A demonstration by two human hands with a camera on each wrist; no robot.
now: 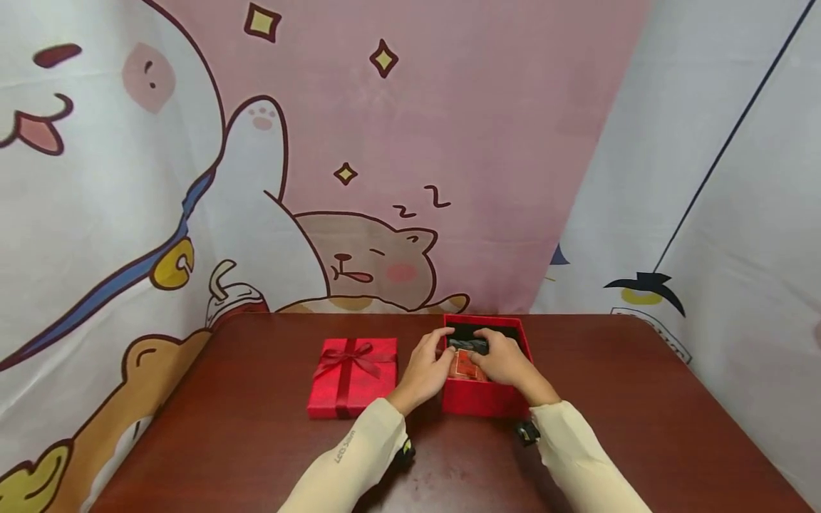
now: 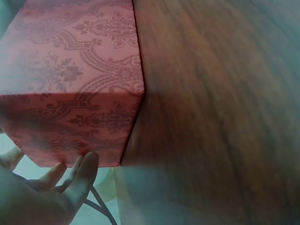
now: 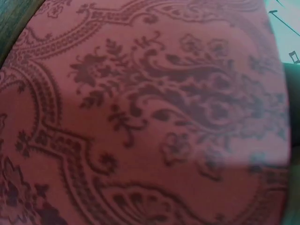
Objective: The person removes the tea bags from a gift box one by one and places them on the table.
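Note:
A red gift box point(image 1: 484, 399) stands without its lid on the table, dark inside. In it lie an orange-red packet point(image 1: 466, 365) with a pale border and a dark grey crumpled item point(image 1: 470, 345). My left hand point(image 1: 425, 367) is at the box's left side, its thumb reaching over the rim near the packet. In the left wrist view, the fingers point(image 2: 84, 176) extend fairly straight beside the far end of the patterned wall. My right hand point(image 1: 507, 358) reaches into the box with bent fingers, thumb at the packet's right side. Whether it grips anything is hidden.
A red lid point(image 1: 378, 388) with a dark red ribbon bow lies left of the box. Both rest on a brown wooden table point(image 1: 256, 427). Behind the table hangs a printed cartoon cloth point(image 1: 494, 142). The patterned box wall point(image 3: 154, 103) fills most of the right wrist view.

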